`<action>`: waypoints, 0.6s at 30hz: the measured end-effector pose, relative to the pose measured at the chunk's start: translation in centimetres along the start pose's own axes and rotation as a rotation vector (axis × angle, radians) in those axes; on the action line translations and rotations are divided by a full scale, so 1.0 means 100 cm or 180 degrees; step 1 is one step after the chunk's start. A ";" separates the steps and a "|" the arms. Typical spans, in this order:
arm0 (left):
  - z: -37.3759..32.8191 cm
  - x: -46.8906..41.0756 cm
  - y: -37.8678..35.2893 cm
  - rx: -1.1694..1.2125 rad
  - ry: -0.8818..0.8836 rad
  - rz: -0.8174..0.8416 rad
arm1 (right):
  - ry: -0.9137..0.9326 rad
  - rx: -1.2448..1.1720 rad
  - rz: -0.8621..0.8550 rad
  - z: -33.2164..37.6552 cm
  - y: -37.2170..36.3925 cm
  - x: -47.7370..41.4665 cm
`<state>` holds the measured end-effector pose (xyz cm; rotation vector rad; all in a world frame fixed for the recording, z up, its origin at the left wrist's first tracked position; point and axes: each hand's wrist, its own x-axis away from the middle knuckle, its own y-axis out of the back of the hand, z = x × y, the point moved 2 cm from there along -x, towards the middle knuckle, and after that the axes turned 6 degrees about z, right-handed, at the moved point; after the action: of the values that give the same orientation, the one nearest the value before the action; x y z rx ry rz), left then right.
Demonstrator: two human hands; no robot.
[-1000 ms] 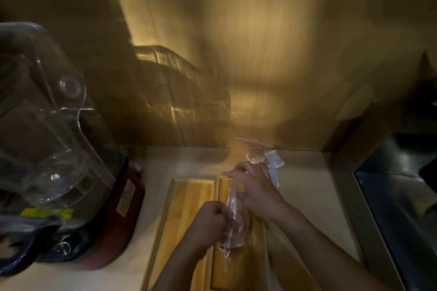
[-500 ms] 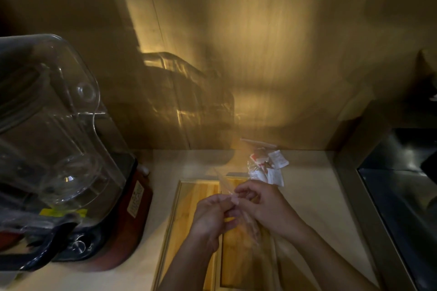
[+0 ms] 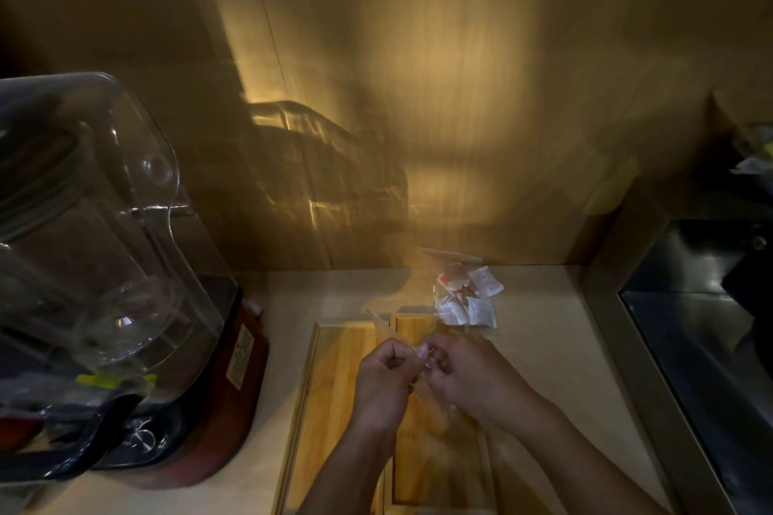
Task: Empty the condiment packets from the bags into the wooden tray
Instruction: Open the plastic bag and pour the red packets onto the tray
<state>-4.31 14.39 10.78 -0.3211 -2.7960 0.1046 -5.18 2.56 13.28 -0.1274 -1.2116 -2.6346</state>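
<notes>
Pinching a thin clear plastic bag between them, both hands meet over the wooden tray. The left hand is curled into a loose fist and its fingertips grip the upper edge of the bag. The right hand is also curled, and its fingers hold the same edge just beside the left ones, so the two hands almost touch. The bag hangs down from the fingers over the right compartment of the tray; I cannot tell what is inside, because the film is blurred and dim. The tray lies on the pale countertop and a divider splits it in two long compartments. At 1 o'clock from the hands, a second clear bag of condiment packets, white and red, sits at the far edge of the tray, near the wooden wall. At 9 o'clock stands a blender with clear jar and red base. At 3 o'clock a dark metal sink is well apart.
</notes>
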 end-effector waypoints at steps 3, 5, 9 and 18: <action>0.000 -0.001 0.006 -0.0016 -0.0167 -0.0086 | -0.0169 -0.0003 0.0122 0.000 -0.001 0.001; 0.001 0.000 0.008 -0.0067 -0.0231 -0.0174 | -0.0260 0.0160 0.0173 0.002 -0.001 0.002; 0.005 0.001 0.011 -0.0105 -0.0045 -0.0252 | -0.0274 0.0149 0.0148 0.007 -0.003 0.003; 0.007 0.007 0.021 -0.0169 0.0188 0.0224 | -0.0544 -0.0988 0.0566 0.002 -0.016 -0.002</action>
<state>-4.74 16.59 10.10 -0.4285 -2.7330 0.0363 -5.38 3.77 12.22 -0.4991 -0.7841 -2.6741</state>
